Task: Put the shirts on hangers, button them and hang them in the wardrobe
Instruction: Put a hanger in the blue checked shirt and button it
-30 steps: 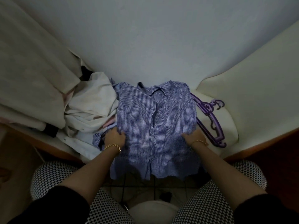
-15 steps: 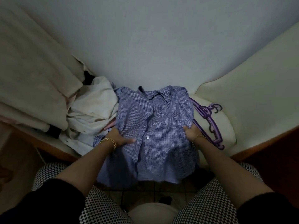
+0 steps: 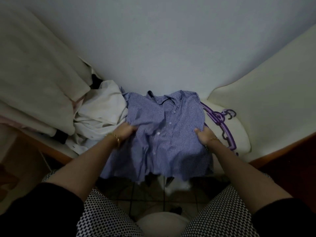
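A blue checked shirt (image 3: 164,127) lies front up on the bed, collar toward the wall, its hem hanging over the bed's edge. Small white buttons run down its placket. My left hand (image 3: 125,131) grips a bunch of the cloth at the shirt's left side. At the shirt's right edge my right hand (image 3: 204,135) grips the fabric, thumb on top. Purple plastic hangers (image 3: 222,124) lie on the bed just right of the shirt, partly hidden under it.
A heap of white shirts (image 3: 99,117) lies left of the blue one. A cream pillow (image 3: 34,93) fills the left, a cream cushion (image 3: 266,103) the right. The wall (image 3: 162,48) stands behind. The bed's wooden edge (image 3: 56,153) runs below the white heap.
Both hands have moved up the shirt toward its middle and bunched the cloth. The left hand went from lying flat to gripping. The hem has lifted and crumpled.
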